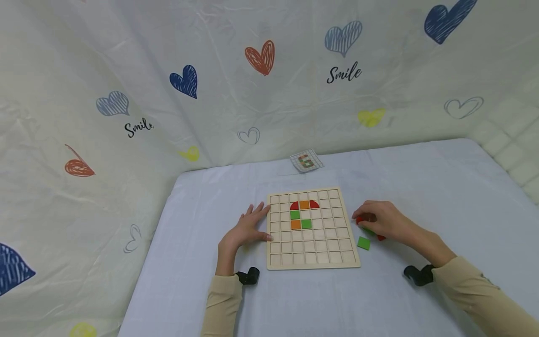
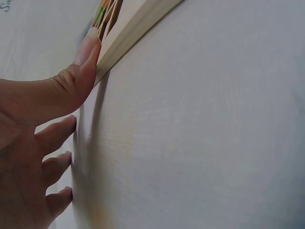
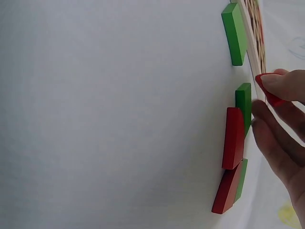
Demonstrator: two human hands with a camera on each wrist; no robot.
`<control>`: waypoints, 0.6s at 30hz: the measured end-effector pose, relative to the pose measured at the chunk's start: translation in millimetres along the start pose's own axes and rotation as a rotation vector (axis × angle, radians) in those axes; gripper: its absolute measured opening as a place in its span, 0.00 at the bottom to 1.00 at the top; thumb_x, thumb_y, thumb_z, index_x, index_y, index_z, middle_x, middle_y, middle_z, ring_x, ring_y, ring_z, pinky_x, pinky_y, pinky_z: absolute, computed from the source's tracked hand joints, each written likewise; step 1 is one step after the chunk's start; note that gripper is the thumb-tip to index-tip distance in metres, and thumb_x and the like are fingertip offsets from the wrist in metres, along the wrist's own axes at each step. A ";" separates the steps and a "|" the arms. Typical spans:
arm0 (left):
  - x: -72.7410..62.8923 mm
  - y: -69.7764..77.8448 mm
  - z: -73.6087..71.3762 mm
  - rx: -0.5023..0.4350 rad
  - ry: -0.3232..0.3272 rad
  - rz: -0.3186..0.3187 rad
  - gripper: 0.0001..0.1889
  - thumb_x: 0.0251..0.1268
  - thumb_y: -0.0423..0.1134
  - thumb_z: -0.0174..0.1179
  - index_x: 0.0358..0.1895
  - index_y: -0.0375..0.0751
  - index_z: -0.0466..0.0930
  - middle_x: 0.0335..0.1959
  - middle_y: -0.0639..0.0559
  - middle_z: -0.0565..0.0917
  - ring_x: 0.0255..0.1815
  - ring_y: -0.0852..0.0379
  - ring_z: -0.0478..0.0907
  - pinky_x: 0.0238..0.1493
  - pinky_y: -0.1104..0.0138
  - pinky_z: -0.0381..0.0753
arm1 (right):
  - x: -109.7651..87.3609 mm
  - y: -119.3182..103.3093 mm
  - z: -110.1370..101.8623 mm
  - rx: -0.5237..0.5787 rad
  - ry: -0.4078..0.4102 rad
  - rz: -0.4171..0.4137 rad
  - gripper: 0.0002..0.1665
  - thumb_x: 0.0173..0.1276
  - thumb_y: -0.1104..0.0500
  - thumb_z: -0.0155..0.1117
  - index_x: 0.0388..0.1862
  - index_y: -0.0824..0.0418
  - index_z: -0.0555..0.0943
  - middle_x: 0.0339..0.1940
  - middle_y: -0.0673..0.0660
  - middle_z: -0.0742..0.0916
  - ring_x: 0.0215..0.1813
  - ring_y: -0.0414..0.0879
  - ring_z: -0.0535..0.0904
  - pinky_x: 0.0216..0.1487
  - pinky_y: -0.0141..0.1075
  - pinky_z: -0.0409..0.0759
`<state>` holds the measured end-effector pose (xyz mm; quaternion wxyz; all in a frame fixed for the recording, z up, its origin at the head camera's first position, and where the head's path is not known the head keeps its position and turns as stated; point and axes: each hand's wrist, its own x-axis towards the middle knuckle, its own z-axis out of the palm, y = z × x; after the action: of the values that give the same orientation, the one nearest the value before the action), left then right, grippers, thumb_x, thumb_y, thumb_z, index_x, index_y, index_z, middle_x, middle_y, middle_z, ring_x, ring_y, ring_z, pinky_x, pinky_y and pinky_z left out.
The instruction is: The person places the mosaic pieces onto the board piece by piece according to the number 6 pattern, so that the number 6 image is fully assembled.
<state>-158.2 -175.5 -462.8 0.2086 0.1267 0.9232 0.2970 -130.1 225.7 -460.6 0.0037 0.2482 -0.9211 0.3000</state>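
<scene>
A wooden grid board (image 1: 311, 259) lies flat on the table. My left hand (image 1: 245, 228) is at its left edge with fingers spread; the thumb (image 2: 86, 67) rests on the rim in the left wrist view. Set in the grid are two red rounded pieces, an orange square (image 1: 304, 205) between them, a green square (image 1: 294, 214) below, then another orange and another green. Right of the board, my right hand (image 1: 385, 219) pinches a red block (image 3: 272, 91) between thumb and fingers. Beneath that hand lie loose red blocks (image 3: 232, 138) and green blocks (image 3: 243, 99), partly overlapping.
A single green block (image 1: 364, 243) lies apart, close to the board's right edge. Behind the board is a small card (image 1: 306, 161) printed with a coloured grid figure. The white tablecloth (image 1: 202, 196) meets a heart-printed curtain (image 1: 219, 112) at the back.
</scene>
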 end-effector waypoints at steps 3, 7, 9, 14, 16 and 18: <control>0.2 0.5 -0.2 0.007 -0.005 -0.004 0.51 0.56 0.44 0.77 0.82 0.49 0.57 0.85 0.48 0.51 0.87 0.42 0.36 0.84 0.42 0.36 | 0.8 -1.6 -0.4 0.005 0.002 -0.004 0.11 0.57 0.71 0.76 0.38 0.59 0.89 0.33 0.47 0.88 0.33 0.36 0.78 0.34 0.30 0.80; -0.5 1.2 -1.2 0.011 -0.010 -0.004 0.51 0.57 0.45 0.77 0.82 0.49 0.57 0.85 0.48 0.51 0.87 0.42 0.36 0.84 0.42 0.36 | 3.5 -5.4 -0.5 0.004 -0.011 0.015 0.11 0.58 0.69 0.76 0.40 0.59 0.89 0.35 0.48 0.89 0.34 0.37 0.78 0.35 0.31 0.81; -0.8 1.4 -1.7 0.006 -0.012 0.001 0.51 0.57 0.45 0.77 0.82 0.48 0.57 0.85 0.47 0.51 0.87 0.42 0.36 0.84 0.42 0.37 | 5.2 -7.5 -0.4 0.004 -0.016 0.021 0.12 0.59 0.68 0.76 0.43 0.60 0.89 0.37 0.50 0.90 0.35 0.39 0.78 0.36 0.32 0.81; -0.1 -0.2 -1.2 0.003 -0.013 0.002 0.51 0.57 0.45 0.77 0.83 0.49 0.57 0.85 0.48 0.51 0.87 0.42 0.36 0.84 0.42 0.36 | 10.3 -12.0 2.2 0.032 -0.009 0.006 0.14 0.60 0.68 0.76 0.46 0.62 0.89 0.41 0.52 0.92 0.38 0.42 0.83 0.41 0.34 0.85; 0.1 -0.9 -0.9 0.008 -0.013 0.003 0.51 0.58 0.45 0.76 0.83 0.49 0.57 0.85 0.48 0.51 0.87 0.42 0.36 0.84 0.42 0.36 | 13.0 -13.0 3.9 0.055 -0.004 -0.004 0.13 0.61 0.69 0.76 0.44 0.61 0.90 0.41 0.50 0.92 0.39 0.42 0.84 0.42 0.34 0.86; -0.1 -1.3 -0.8 0.010 -0.015 0.003 0.51 0.58 0.45 0.76 0.83 0.49 0.56 0.85 0.48 0.50 0.87 0.42 0.35 0.84 0.42 0.36 | 15.7 -14.3 5.3 0.080 -0.010 -0.004 0.11 0.61 0.68 0.76 0.43 0.59 0.90 0.39 0.48 0.91 0.38 0.40 0.84 0.42 0.33 0.85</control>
<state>-158.6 -176.9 -462.9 0.2144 0.1316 0.9229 0.2916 -136.6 205.6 -454.6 -0.0099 0.2517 -0.9078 0.3352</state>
